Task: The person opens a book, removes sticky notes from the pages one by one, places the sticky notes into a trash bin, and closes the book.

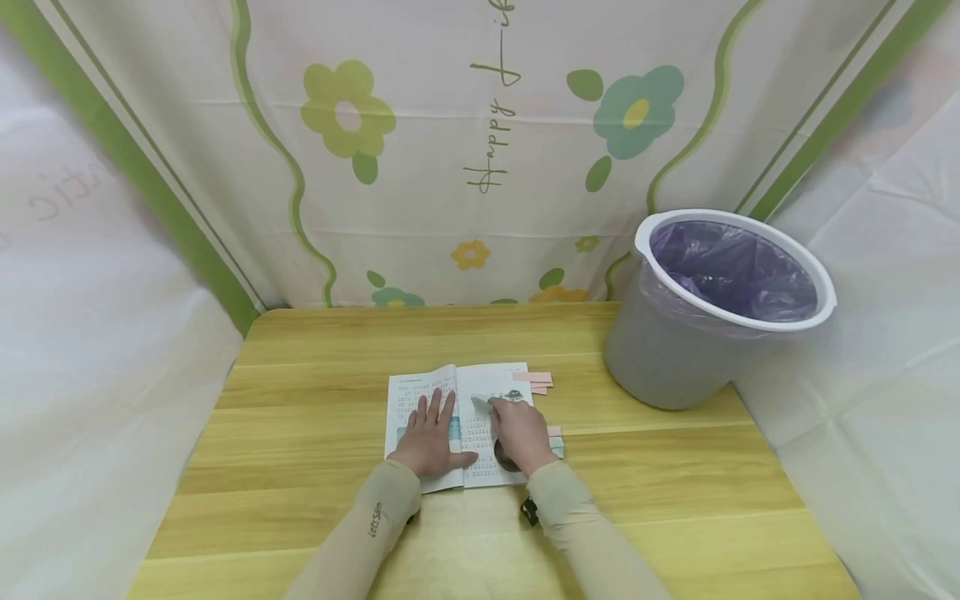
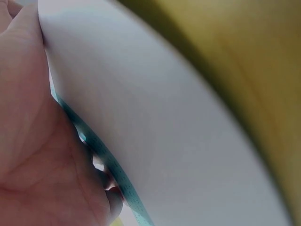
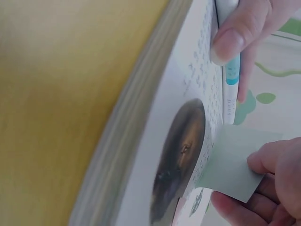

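An open book (image 1: 491, 375) with printed text and pictures lies on the wooden table. My left hand (image 1: 429, 442) presses flat across its left page, fingers spread, with the thumb reaching over the fold. In the left wrist view the palm (image 2: 47, 141) rests against a curving page (image 2: 141, 103). Over the right page, my right hand (image 1: 522, 433) pinches a pale green sticky note (image 3: 235, 160) between thumb and fingers. One edge of the note is close to the page; whether it touches I cannot tell. Pink tabs (image 1: 534, 378) and a green tab (image 1: 557, 448) stick out from the book's right edge.
A grey waste bin (image 1: 667, 358) with a white rim and purple liner stands at the table's back right. The wooden tabletop (image 1: 300, 433) extends around the book. Flower-printed fabric (image 1: 420, 217) hangs behind the table, with pale fabric at both sides.
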The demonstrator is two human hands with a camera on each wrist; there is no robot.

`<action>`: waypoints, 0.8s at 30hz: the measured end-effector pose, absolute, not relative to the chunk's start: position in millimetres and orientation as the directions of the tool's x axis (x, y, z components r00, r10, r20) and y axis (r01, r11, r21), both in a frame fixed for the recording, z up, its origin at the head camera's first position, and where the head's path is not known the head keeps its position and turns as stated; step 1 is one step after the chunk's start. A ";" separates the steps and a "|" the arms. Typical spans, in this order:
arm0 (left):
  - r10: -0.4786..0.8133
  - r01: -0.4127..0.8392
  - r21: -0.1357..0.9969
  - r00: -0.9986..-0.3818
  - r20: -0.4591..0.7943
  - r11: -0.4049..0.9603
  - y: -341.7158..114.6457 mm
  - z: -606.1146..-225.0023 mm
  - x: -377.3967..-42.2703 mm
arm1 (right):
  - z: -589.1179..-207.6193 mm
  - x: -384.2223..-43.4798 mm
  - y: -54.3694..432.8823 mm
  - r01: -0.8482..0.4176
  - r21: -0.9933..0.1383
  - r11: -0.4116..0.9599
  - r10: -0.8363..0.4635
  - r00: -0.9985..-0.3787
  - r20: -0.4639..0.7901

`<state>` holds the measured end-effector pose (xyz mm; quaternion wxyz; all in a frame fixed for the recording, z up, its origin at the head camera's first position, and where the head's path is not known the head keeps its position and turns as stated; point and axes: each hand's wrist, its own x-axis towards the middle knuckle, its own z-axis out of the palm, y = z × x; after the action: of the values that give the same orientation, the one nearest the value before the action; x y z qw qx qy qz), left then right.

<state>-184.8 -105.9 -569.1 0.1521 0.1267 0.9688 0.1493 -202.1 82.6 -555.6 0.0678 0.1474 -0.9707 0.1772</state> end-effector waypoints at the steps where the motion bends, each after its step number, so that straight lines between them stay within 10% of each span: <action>1: 0.290 0.200 0.324 -0.921 -0.261 0.925 -105.8 -568.9 -184.7 | -555.7 -202.6 83.1 -0.309 -0.333 0.891 -0.260 -0.948 0.184; 24: 0.275 0.188 0.308 -0.923 -0.270 0.933 -105.7 -580.5 -189.8 | -543.5 -211.2 96.5 -0.255 -0.500 0.828 -0.182 -0.965 0.191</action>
<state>-189.8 -105.7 -580.5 0.1563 0.1195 0.9705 0.1392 -211.2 96.5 -543.5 0.0674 0.1146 -0.9536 0.2702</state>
